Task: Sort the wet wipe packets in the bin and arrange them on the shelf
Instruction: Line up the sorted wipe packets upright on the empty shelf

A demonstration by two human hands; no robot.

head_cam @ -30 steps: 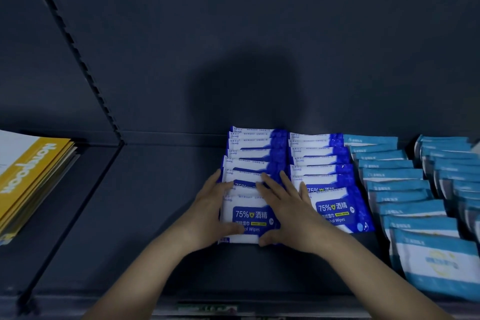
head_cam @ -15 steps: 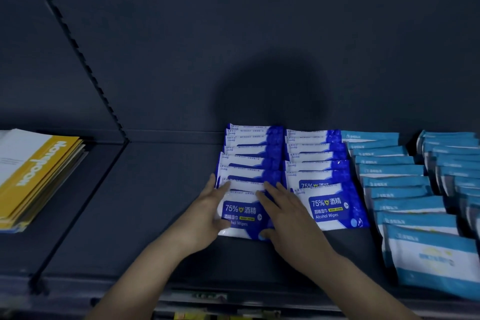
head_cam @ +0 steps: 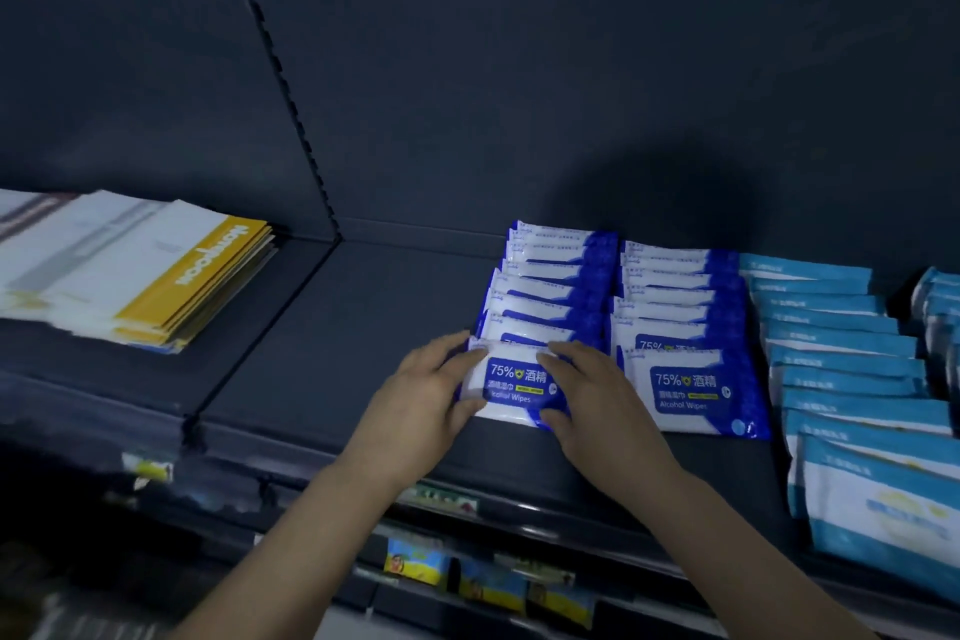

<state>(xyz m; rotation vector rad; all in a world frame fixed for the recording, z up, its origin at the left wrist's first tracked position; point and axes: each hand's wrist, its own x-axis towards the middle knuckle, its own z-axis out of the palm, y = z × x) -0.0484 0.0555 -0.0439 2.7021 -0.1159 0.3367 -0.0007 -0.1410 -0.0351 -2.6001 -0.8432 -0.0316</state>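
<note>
blue wipe packet (head_cam: 519, 387) sitting at centre of frame on dark shelf (head_cam: 353, 359), left hand (head_cam: 415, 395) and right hand (head_cam: 602, 395) gripping its ends

Packet counts approximate, overlap hides edges. Two rows of dark-blue alcohol wipe packets (head_cam: 685, 390), eight each. Two rows of teal packets (head_cam: 841, 343): ten in first, second cut off by frame. Two hands: left hand (head_cam: 415, 400), right hand (head_cam: 597, 395). One booklet stack (head_cam: 156, 270).
</note>
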